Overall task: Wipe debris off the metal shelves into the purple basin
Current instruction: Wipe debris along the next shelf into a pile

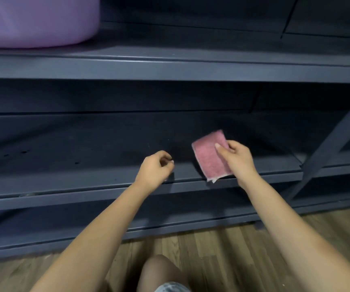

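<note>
One pink cloth (211, 156), one purple basin (37, 20)

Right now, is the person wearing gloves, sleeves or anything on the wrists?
No. The left hand and right hand are bare, without gloves, rings or watch. Both forearms are uncovered to the frame edge, no sleeves showing.

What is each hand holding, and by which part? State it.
The right hand pinches the pink cloth by its right edge, thumb on the front. The left hand has curled fingers; whether they hold anything small cannot be told.
</note>
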Demonstrator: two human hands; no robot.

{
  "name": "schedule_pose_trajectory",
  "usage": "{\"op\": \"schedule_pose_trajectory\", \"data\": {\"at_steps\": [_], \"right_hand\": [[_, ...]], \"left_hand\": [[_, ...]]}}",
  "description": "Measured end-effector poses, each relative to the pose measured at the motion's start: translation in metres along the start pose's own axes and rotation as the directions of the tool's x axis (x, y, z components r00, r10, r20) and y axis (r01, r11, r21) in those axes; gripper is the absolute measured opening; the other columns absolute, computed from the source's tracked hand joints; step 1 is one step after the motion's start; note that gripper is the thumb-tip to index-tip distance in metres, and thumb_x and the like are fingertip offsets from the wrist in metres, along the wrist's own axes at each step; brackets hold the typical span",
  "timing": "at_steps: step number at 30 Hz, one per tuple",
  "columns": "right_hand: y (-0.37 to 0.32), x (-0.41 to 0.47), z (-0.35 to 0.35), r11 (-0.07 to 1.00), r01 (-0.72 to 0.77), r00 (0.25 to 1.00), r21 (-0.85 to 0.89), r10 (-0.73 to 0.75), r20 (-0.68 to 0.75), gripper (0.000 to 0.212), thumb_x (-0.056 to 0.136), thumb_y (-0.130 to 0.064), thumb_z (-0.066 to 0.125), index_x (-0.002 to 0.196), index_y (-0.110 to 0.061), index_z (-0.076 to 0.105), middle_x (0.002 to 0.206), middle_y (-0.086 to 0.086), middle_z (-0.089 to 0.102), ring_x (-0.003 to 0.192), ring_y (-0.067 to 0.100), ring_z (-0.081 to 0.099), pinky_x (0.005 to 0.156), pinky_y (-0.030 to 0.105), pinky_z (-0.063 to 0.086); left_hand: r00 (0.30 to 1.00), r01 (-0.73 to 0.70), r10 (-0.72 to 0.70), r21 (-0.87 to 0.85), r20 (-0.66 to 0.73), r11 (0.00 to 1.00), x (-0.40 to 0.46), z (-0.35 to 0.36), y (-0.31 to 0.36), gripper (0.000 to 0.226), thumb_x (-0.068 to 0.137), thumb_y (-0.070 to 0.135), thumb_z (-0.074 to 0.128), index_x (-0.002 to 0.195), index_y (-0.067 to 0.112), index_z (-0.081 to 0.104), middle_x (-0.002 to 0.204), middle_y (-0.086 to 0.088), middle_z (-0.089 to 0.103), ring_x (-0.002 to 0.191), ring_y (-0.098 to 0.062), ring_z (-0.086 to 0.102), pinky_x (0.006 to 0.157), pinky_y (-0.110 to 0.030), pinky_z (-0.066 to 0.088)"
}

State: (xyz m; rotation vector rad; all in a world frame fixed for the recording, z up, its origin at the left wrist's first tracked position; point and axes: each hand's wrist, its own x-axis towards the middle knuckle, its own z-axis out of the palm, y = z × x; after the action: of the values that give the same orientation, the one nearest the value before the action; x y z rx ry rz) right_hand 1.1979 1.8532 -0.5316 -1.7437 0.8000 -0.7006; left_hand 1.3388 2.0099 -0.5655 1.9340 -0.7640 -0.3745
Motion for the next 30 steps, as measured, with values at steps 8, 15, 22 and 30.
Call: {"op": "schedule_pose_trajectory", "data": {"at_steps": [8, 15, 22, 30], "right_hand": [[0.058, 0.008, -0.029, 0.593, 0.218, 0.971, -0.775, -0.210, 0.112, 0.039, 0.095, -0.026, 0.051, 0.131, -0.010, 0.054, 0.133, 0.009, 0.056, 0.122, 0.028, 0.053, 0.101, 0.034, 0.034], [0.071, 0.024, -0.041, 0.508, 0.317, 0.934, -0.800, -0.022, 0.356, 0.048, 0.100, -0.046, 0.030, 0.142, -0.026, 0.041, 0.152, -0.010, 0.031, 0.140, 0.009, 0.027, 0.113, 0.029, 0.021], [0.086, 0.046, -0.042, 0.357, 0.513, 0.858, -0.781, -0.203, 0.471, 0.074, 0.083, -0.066, 0.025, 0.132, -0.019, 0.052, 0.134, 0.002, 0.049, 0.119, 0.024, 0.049, 0.098, 0.036, 0.039], [0.081, 0.046, 0.017, 0.453, 0.358, 0.931, -0.816, -0.240, 0.276, 0.065, 0.088, -0.043, 0.008, 0.143, -0.028, 0.039, 0.152, -0.003, 0.033, 0.144, 0.014, 0.020, 0.114, 0.021, 0.007]], "left_hand": [[0.924, -0.380, 0.235, 0.795, 0.302, 0.473, -0.007, 0.041, -0.022, 0.080, 0.089, 0.050, -0.011, 0.152, 0.007, 0.013, 0.161, -0.008, 0.008, 0.148, -0.021, -0.001, 0.118, -0.033, -0.004], [0.869, -0.473, 0.317, 0.825, 0.379, 0.309, 0.017, 0.048, -0.041, 0.073, 0.100, 0.041, 0.007, 0.124, -0.002, 0.060, 0.131, -0.017, 0.058, 0.128, -0.030, 0.050, 0.109, -0.042, 0.022], [0.841, -0.490, 0.421, 0.809, 0.340, 0.325, 0.022, 0.052, -0.053, 0.067, 0.100, 0.039, 0.014, 0.122, -0.003, 0.062, 0.128, -0.017, 0.060, 0.125, -0.029, 0.053, 0.105, -0.039, 0.024], [0.853, -0.451, 0.438, 0.825, 0.285, 0.340, 0.024, 0.054, -0.056, 0.065, 0.091, 0.043, 0.032, 0.123, -0.007, 0.060, 0.128, -0.020, 0.059, 0.126, -0.032, 0.051, 0.107, -0.039, 0.024]]}}
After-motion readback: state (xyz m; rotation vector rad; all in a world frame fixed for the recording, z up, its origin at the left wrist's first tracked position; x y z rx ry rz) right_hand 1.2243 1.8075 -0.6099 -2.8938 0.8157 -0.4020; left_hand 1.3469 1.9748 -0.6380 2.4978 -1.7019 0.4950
